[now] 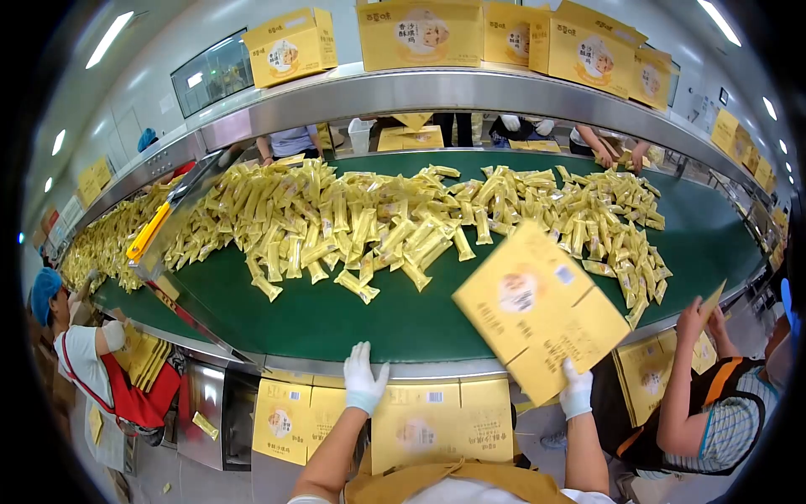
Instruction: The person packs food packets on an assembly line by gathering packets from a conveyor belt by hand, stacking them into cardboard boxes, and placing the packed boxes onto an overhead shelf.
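A white glove covers my left hand (364,380), which lies with its fingers apart at the near edge of the green conveyor belt (336,323). In my right hand (577,391), gloved too, is a flat yellow carton (546,315), gripped at its lower edge and tilted over the belt. Heaped yellow wrapped snack packets (369,218) cover the far half of the belt. Below my hands, more flat yellow cartons (441,424) rest in front of my body, with another carton (283,420) to their left.
A steel shelf (470,91) above the belt carries open yellow boxes (420,35). A co-worker in red (147,382) stands at left, another in a striped sleeve (714,428) at right. Co-workers' hands (621,155) touch packets across the belt. A yellow-handled tool (149,233) is at left.
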A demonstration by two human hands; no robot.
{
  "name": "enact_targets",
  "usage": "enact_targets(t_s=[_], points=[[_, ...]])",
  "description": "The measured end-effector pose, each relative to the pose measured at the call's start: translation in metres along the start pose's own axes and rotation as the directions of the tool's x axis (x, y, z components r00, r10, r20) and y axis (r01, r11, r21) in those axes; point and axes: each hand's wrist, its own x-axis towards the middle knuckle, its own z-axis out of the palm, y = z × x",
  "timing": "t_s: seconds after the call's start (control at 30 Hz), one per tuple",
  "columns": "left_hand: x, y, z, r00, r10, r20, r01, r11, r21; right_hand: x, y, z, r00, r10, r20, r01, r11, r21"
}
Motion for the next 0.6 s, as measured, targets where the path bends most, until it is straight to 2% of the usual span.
enact_targets(t_s=[0.07,0.13,0.17,0.23,0.33,0.37,0.47,0.6], points=[[0.016,-0.017,0.005,0.995,-0.099,0.026,0.094,0.984,0.153,0.026,0.006,-0.002,0.981,-0.148,-0.122,0.140,0.988,-0.067],[0.036,-0.026,0.001,0.981,-0.194,0.008,0.184,0.939,0.292,0.050,0.017,0.001,0.965,-0.195,-0.177,0.196,0.981,-0.008],[0.046,-0.031,-0.003,0.969,-0.245,0.030,0.225,0.928,0.297,0.063,0.023,0.003,0.957,-0.207,-0.202,0.209,0.978,-0.010],[0.070,-0.057,0.004,0.977,-0.212,-0.017,0.209,0.942,0.263,0.090,0.032,0.017,0.940,-0.254,-0.226,0.253,0.967,-0.034],[0.119,-0.086,0.005,0.971,-0.231,-0.063,0.238,0.963,0.130,0.136,0.033,0.051,0.942,-0.312,-0.128,0.290,0.943,-0.166],[0.136,-0.094,0.006,0.965,-0.253,-0.072,0.260,0.959,0.115,0.154,0.034,0.063,0.939,-0.342,-0.045,0.325,0.921,-0.213],[0.189,-0.110,0.008,0.941,-0.333,-0.065,0.337,0.939,0.062,0.199,0.018,0.109,0.935,-0.297,0.192,0.352,0.836,-0.422],[0.255,-0.156,0.034,0.986,-0.166,0.006,0.164,0.965,-0.203,0.261,0.013,0.161,0.887,-0.197,0.417,0.411,0.749,-0.520]])
